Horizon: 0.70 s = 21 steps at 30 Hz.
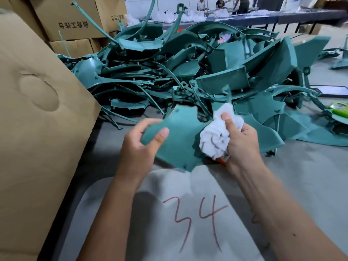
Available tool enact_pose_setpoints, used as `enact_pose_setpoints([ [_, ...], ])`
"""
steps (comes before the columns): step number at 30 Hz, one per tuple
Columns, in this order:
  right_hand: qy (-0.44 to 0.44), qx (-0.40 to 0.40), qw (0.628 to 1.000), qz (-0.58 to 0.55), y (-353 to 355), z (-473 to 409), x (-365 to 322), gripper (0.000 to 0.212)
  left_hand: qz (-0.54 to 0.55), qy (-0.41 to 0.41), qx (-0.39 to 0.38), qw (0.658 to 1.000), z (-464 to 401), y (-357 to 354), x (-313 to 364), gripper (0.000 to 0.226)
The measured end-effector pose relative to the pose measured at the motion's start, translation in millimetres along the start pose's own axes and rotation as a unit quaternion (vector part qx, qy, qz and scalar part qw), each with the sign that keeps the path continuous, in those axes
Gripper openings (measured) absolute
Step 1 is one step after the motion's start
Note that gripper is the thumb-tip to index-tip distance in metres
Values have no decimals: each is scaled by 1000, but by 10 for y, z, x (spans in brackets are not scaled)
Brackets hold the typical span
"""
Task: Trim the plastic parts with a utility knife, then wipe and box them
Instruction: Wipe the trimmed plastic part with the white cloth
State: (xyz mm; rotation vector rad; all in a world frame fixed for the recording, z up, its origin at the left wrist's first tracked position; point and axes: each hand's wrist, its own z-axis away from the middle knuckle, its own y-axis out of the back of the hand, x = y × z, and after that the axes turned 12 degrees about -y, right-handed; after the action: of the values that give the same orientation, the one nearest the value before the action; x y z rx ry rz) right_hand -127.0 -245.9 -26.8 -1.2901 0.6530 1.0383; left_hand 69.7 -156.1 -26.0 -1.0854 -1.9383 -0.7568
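A flat teal plastic part [178, 140] is pinched at its left edge by the left hand [139, 146] above the near table. A bunched white cloth [216, 136] is gripped by the right hand [243, 142] and pressed on the part's right side. A teal heap [188, 68] lies beyond.

The right hand [243, 136] and its white rag [216, 140] hide most of an orange object [222, 161] below the rag; what it is cannot be told. The cardboard box [37, 119] left of the rag is cut off by the picture's edge.
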Motion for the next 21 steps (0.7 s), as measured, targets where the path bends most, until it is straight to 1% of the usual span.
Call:
enact_pose_setpoints([
  [1, 0, 16, 999, -31, -27, 2, 3, 33, 74, 39, 58, 995, 7, -77, -9, 28],
  [2, 1, 26, 998, -51, -51, 9, 13, 30, 150, 78, 85, 982, 26, -177, -1, 35],
  [3, 4, 33, 998, -54, -65, 17, 37, 30, 202, 100, 94, 970, 63, -298, 6, 40],
  [4, 6, 41, 998, -49, -81, 30, 67, 30, 219, 102, 105, 965, 108, -419, 5, 38],
  [6, -4, 45, 998, -36, -97, 51, 123, 30, 218, 89, 137, 962, 178, -585, 7, 26],
  [7, -18, 48, 998, -37, -86, 54, 134, 30, 219, 84, 139, 962, 185, -613, 7, 23],
  [9, -53, 48, 995, -66, -48, 65, 104, 32, 215, 72, 101, 969, 143, -566, -39, 21],
  [11, -82, 47, 992, -78, 0, 64, 42, 34, 177, 74, 83, 978, 69, -434, -46, 29],
  [13, -101, 27, 994, -36, 63, 53, -5, 29, 121, 88, 80, 985, 38, -321, -40, 44],
  [14, -110, 14, 994, -17, 94, 48, -32, 31, 96, 82, 69, 990, 40, -275, -44, 45],
  [16, -120, -4, 993, 0, 153, 36, -72, 32, 79, 52, 36, 995, 59, -208, -39, 34],
  [18, -128, -10, 992, 8, 169, 24, -96, 31, 74, 21, 9, 997, 64, -157, -7, 28],
  [21, -113, -1, 994, -12, 143, 3, -108, 27, 124, -7, -21, 992, 35, -75, 30, 26],
])
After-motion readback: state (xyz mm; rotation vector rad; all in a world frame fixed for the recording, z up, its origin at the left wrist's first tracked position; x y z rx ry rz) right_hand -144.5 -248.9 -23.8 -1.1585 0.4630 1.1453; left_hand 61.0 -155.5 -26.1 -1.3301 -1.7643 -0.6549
